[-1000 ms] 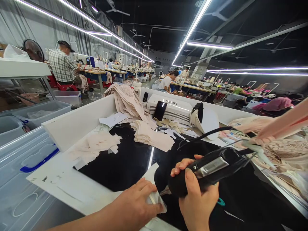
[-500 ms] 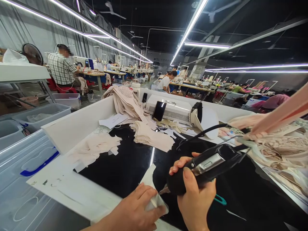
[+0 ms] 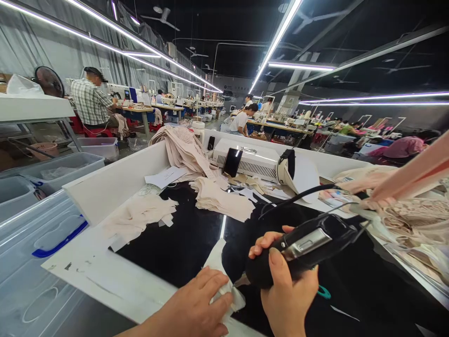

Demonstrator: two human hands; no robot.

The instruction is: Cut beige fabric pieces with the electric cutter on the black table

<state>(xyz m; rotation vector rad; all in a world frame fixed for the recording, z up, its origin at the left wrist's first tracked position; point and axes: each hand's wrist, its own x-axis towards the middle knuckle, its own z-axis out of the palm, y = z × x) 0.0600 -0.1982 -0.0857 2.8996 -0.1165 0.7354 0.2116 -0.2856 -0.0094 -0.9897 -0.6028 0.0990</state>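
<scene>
My left hand (image 3: 198,297) has its fingers bent over a small pale fabric piece (image 3: 215,260), holding it on the glossy black tabletop (image 3: 157,257). Part of that piece is hidden beneath the fingers. My right hand (image 3: 286,285) is wrapped round a black corded hand tool (image 3: 308,243) with a silver plate on its side. The tool's front end points at the fabric's right edge beside my left fingers; I cannot tell whether it touches. Behind them lies a stack of cream fabric pieces (image 3: 222,199), with a looser cream pile (image 3: 140,215) to the left.
A white vented machine (image 3: 245,159) stands at the back, a dark phone (image 3: 232,162) leaning on it. A black cable (image 3: 298,192) arcs behind the tool. Peach cloth (image 3: 417,173) hangs at right above heaped fabric. A teal loop (image 3: 323,292) lies near my right wrist. Clear bins (image 3: 45,243) stand left.
My right hand and the tool have shifted slightly right. My left hand stays on the fabric piece, its thumb side drawn in a little. The hanging peach cloth has swung slightly lower.
</scene>
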